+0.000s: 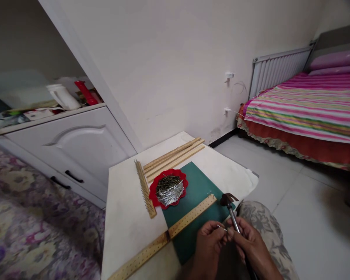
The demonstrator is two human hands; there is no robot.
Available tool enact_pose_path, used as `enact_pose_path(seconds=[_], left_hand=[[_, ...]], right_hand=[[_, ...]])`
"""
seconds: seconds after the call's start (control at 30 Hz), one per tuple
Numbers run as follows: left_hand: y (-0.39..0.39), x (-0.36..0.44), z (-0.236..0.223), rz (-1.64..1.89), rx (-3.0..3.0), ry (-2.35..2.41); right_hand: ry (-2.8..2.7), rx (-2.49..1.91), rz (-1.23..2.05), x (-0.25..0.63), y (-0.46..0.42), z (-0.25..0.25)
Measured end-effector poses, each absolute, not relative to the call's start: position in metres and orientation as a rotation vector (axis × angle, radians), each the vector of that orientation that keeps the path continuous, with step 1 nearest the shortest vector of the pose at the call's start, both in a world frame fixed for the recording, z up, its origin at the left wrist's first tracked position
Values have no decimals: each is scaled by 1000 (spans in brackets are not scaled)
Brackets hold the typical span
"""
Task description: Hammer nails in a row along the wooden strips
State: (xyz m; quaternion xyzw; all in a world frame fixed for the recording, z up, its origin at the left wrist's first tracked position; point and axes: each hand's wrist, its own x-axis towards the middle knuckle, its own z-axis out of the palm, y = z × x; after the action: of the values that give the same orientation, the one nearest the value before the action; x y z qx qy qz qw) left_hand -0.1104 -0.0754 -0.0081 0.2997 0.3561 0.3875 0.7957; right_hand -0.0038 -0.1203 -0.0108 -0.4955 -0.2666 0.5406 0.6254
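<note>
Close to the table's front right, my left hand [210,240] pinches a thin nail [221,227] between thumb and forefinger. My right hand [249,241] is wrapped round the handle of a claw hammer [230,202], its head pointing up and away; the fingertips meet those of my left hand at the nail. Beyond both hands, a wooden strip [192,216] with rows of holes lies across a green mat [189,175]. Its near end meets another holed strip [140,258]. A red scalloped dish [152,196] holds many nails [169,189], some silvery and some dark.
A strip studded with nails [146,190] lies left of the dish. Several plain wooden strips [175,157] lie behind it on the white table [119,202]. A white cabinet [84,140] stands left, a bed [306,109] right. My patterned trouser leg [262,221] is beside the table.
</note>
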Motion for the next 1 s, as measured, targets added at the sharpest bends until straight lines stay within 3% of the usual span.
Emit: enact_pose_path(seconds=[0.47, 1.0], left_hand=[[5, -105, -10, 1116, 1707, 1149], [7, -102, -17, 1025, 1993, 1250]], right_hand=[[-634, -1236, 1210, 5, -124, -21], [-650, -1264, 1213, 6, -125, -14]])
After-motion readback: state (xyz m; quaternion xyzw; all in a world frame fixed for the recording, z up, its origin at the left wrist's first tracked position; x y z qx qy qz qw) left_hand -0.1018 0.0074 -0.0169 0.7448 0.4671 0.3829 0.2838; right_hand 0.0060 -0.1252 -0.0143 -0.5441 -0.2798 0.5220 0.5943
